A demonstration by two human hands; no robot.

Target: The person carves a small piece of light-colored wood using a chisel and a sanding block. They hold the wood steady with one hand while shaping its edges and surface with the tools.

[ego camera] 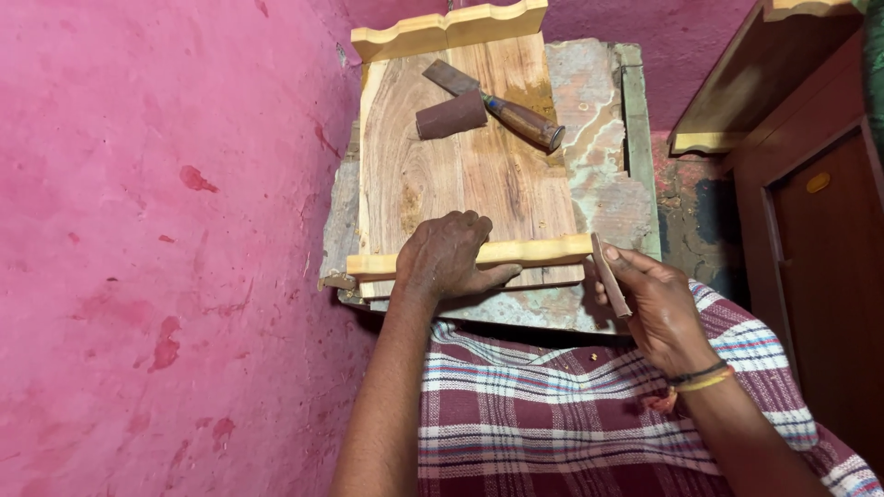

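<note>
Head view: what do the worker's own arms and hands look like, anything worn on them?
Both arms are bare from the elbow down, with no sleeves and no gloves. The left hand and its wrist carry nothing. The right hand has thin wristbands behind it: a dark thread and an orange-yellow one with a small reddish tuft. No rings or watch show.

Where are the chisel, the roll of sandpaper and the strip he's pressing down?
chisel (527, 121), head view, on its wooden handle.
sandpaper roll (450, 116), head view, mid-roll.
wooden strip (539, 250), head view, bare stretch right of the left hand (451, 258).
</note>
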